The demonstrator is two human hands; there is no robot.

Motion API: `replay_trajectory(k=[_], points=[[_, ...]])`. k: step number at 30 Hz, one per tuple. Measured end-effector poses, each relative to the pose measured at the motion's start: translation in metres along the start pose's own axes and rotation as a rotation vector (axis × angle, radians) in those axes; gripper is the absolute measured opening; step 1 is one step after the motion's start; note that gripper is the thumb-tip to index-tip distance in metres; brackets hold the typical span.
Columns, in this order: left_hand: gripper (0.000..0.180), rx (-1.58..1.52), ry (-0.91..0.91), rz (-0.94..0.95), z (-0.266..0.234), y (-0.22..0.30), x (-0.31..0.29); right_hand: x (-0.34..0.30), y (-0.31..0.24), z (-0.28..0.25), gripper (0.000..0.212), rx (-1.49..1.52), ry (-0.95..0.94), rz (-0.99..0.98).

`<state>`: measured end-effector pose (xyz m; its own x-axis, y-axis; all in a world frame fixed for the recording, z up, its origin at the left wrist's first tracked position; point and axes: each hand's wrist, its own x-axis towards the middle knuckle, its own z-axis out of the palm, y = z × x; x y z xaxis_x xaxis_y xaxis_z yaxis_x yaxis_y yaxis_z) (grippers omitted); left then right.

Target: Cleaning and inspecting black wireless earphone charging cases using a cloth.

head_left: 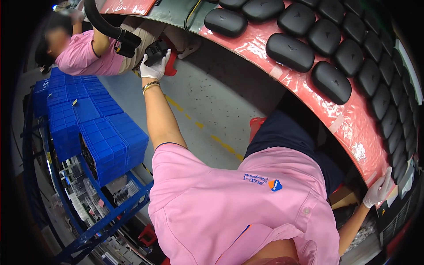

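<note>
My left hand (154, 68), in a white glove, is stretched out to the far left and closed on a black case (155, 51). The case resembles the rounded black cases on the table, though its inner side is too small to make out. At the right, my gloved right hand (379, 191) lies at the edge of the table's red covering (327, 104), fingers extended and holding nothing. Many rounded black cases (290, 52) sit in rows on that covering, and one case (331, 82) is closest to the table's edge.
Blue plastic crates (108, 145) stand stacked on a blue rack (99, 227) at the left. Another person in a pink shirt (81, 55) is beyond them, near a black curved tube (106, 28). A red stool (170, 66) stands behind my left hand, on a grey floor (207, 101).
</note>
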<state>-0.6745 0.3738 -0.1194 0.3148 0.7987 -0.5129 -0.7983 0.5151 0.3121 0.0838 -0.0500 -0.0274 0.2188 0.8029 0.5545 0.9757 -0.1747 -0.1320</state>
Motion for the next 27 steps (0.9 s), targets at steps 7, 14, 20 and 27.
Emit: replay_trajectory(k=[7,14,20,27], points=[[0.056,-0.063,-0.481,0.045,0.039,-0.083,-0.042,-0.003,0.002,0.004,0.029,0.02,0.032,0.046],[0.073,-0.013,-0.858,-0.2,0.183,-0.284,-0.124,-0.016,0.002,0.003,0.03,0.106,0.096,0.118],[0.052,0.298,-0.647,-0.444,0.271,-0.412,-0.107,-0.003,-0.095,-0.011,0.029,0.595,0.061,0.437],[0.041,0.427,-0.525,-0.614,0.306,-0.516,-0.105,0.041,-0.112,-0.019,0.031,0.808,0.096,0.27]])
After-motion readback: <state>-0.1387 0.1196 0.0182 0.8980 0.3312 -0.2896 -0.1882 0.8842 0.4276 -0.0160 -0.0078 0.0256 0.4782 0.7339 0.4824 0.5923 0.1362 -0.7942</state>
